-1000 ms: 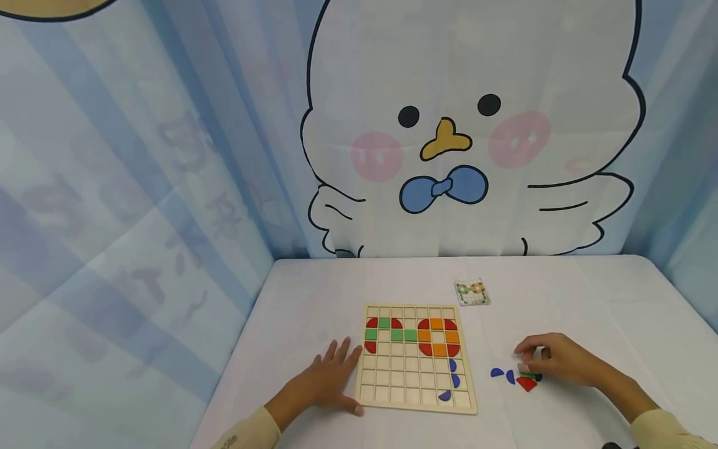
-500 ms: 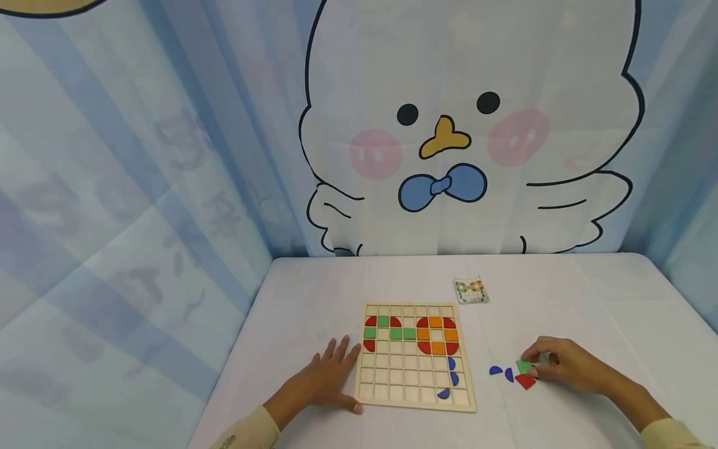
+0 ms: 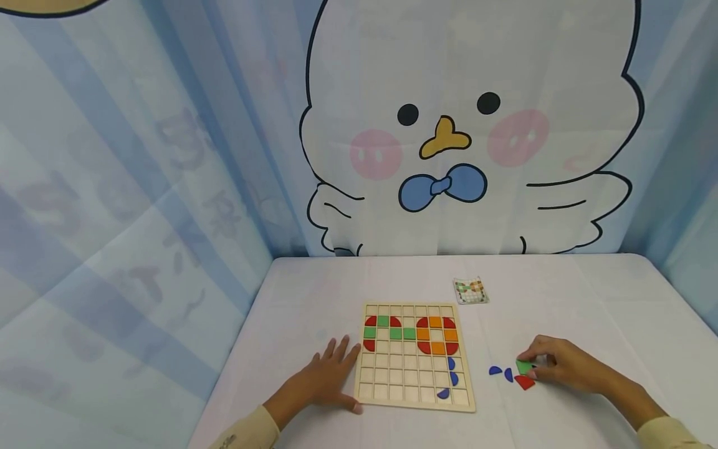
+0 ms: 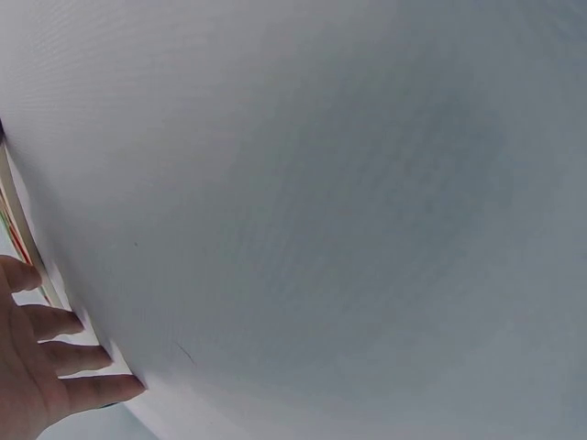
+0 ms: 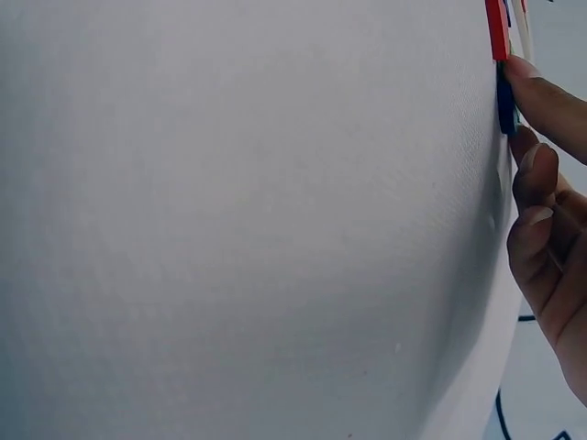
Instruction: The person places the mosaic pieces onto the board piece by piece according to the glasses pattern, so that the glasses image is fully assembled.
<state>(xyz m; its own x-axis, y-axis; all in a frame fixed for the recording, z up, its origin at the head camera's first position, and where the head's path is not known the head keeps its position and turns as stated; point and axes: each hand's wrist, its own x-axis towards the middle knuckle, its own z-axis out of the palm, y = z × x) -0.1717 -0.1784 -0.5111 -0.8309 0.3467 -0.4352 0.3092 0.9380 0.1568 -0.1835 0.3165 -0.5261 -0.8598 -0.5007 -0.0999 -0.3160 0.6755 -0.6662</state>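
A wooden grid board point(image 3: 387, 378) lies on the table, several of its cells filled with red, green and orange pieces. Three blue pieces point(image 3: 454, 378) sit loosely toward its right side. My left hand point(image 3: 328, 377) rests spread, its thumb and fingertips against the board's left edge. To the right of the board, my right hand point(image 3: 566, 365) pinches a green square tile point(image 3: 525, 367) between thumb and fingers. Just below that tile is a red piece point(image 3: 525, 381). In the right wrist view a blue piece point(image 5: 505, 101) shows beside the fingertips.
Two blue half-round pieces point(image 3: 495, 370) lie between the board and my right hand. A small pattern card point(image 3: 471, 291) sits behind the board. A curtain with a printed cartoon point(image 3: 449, 231) hangs at the table's far edge.
The fingers of my right hand have come down around the green tile, which now shows more fully between them. My left hand has stayed at the board's edge.
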